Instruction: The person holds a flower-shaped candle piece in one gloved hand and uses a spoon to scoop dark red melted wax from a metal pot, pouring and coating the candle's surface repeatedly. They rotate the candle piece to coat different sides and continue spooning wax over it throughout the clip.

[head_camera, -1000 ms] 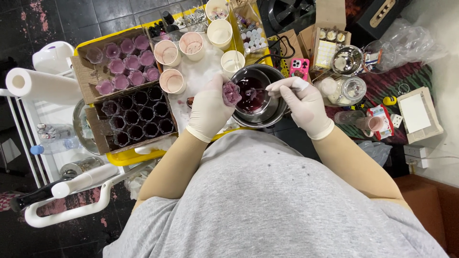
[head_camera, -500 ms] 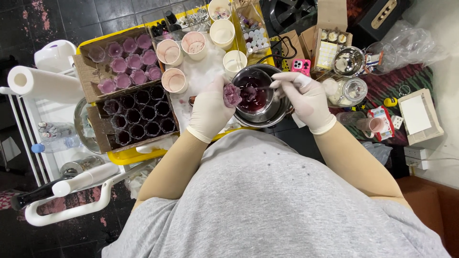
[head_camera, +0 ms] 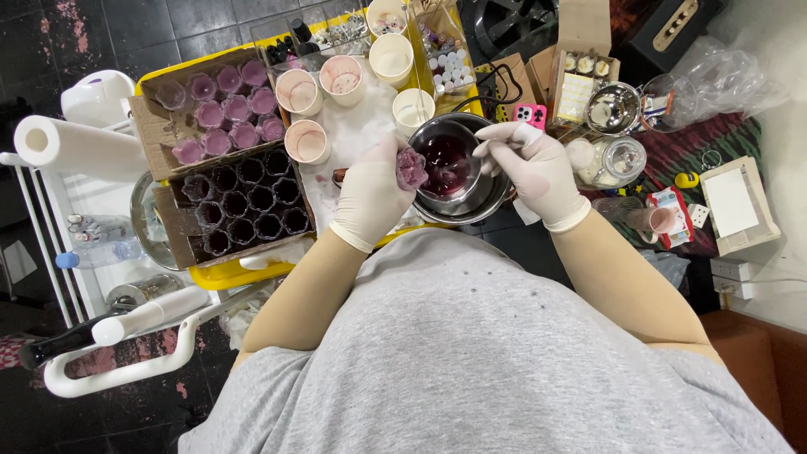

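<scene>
Left hand: gloved, holds a small purple-filled cup at the pot's rim.
Right hand: gloved, over the metal pot of dark purple liquid.
Box: dark empty cups.

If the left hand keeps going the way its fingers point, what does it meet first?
Probably the metal bowl of dark purple liquid: the left hand, holding a small purple cup, points right toward the bowl's near rim. Depth is unclear.
</scene>
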